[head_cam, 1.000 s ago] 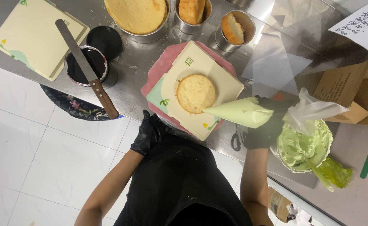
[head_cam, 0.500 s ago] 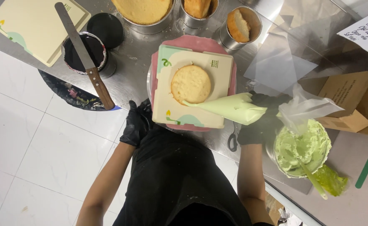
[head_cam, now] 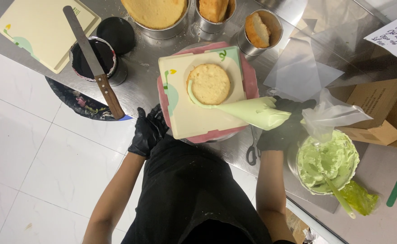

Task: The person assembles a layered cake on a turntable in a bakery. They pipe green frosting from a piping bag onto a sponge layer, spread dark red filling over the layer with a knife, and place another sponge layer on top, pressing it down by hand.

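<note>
Gripping piping bag (head_cam: 255,112), right hand (head_cam: 283,125)

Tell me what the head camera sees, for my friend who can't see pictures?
The right hand, in a black glove, squeezes a piping bag of pale green cream around the edge of a small round sponge cake on a cream board. The left hand touches the pink turntable underneath. A bowl of green cream sits to the right.

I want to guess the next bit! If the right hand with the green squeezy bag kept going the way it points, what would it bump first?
The right hand points its piping bag at the small round sponge cake on the square board. The nozzle seems already at the cake's edge.
</note>
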